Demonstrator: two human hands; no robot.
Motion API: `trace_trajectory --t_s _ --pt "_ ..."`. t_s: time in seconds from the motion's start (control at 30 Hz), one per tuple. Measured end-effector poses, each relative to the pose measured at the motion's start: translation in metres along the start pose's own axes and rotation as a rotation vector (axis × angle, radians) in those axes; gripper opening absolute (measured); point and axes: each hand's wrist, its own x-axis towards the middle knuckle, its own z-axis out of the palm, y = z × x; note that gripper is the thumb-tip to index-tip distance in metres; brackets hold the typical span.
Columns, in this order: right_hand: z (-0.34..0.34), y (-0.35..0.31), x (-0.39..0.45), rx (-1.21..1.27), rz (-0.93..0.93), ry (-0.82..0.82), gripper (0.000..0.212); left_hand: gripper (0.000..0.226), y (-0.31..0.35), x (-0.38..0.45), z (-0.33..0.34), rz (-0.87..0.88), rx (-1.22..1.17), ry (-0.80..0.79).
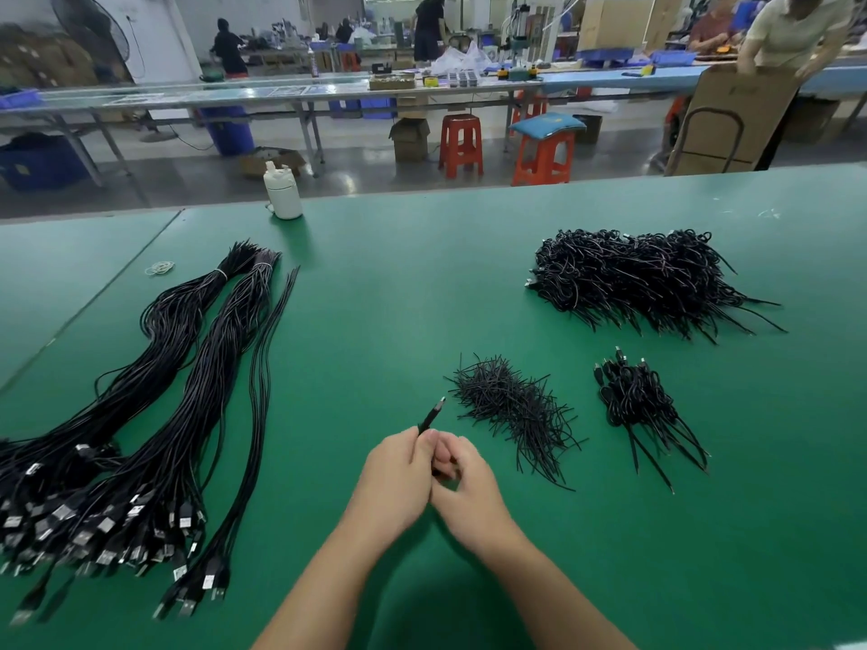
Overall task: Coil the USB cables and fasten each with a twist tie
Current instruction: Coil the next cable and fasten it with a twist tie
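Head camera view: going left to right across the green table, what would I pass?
Long uncoiled USB cables → white bottle at the far edge → left hand and right hand, together holding a cable end → loose twist ties → small pile of coiled cables.

On the table (422, 274), uncoiled cables (155, 415) lie left of the twist ties (511, 410); small coiled bundle (638, 401) just right of them, big pile (633, 279) behind.

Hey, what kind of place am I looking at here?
Likely a factory assembly floor: bundles of USB cables on a green worktable, long benches behind, with blue bins and plastic stools.
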Motion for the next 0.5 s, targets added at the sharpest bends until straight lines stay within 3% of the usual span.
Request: trace_trajectory --t_s 0.1,0.23,0.33,0.5 --pt "-0.008 -0.001 0.003 -0.392 -0.147 0.004 0.022 0.032 -0.004 -0.002 -0.003 0.085 0.36 0.184" --pt "-0.012 -0.003 0.001 -0.683 -0.105 -0.197 0.021 0.026 -0.012 -0.002 -0.002 0.067 0.414 0.116" --pt "-0.012 -0.002 -0.004 -0.712 -0.103 -0.229 0.02 0.02 -0.017 0.004 -0.008 0.13 0.266 0.052" --pt "-0.016 0.004 -0.002 -0.695 -0.039 -0.261 0.02 0.022 -0.021 0.014 -0.011 0.178 0.347 -0.06"
